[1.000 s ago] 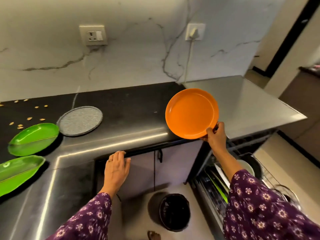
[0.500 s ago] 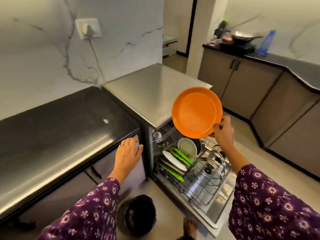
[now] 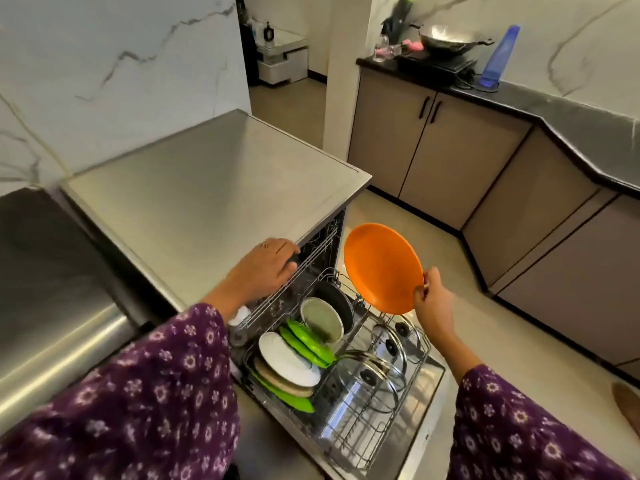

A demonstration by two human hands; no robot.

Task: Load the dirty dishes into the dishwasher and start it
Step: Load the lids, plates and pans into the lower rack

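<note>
One orange plate (image 3: 382, 268) is what you are loading now: your right hand (image 3: 431, 299) is pinching it by its lower right rim, fingers closed on the edge, and holding it tilted in the air right of centre in the frame, above the far end of the lower rack (image 3: 360, 386). Your left hand (image 3: 265, 268) is resting at centre frame on the front edge of the steel dishwasher top (image 3: 207, 188), fingers curled loosely over the lip near the upper rack (image 3: 294, 282), gripping nothing that I can make out. To seat the plate well, you are probably best turning it fully on edge and sliding it into a free slot, facing the same way as its neighbours. Below it, standing plates are filling the left row: a dark plate (image 3: 334, 299), a cream plate (image 3: 322, 318), green plates (image 3: 308, 341) and a white plate (image 3: 287, 363). Glass lids (image 3: 374, 375) are crowding the right side just under your wrist, so you are likely needing to come down between the two groups. A wok (image 3: 446, 41) and blue bottle (image 3: 498, 57) are sitting at upper right, well apart.
</note>
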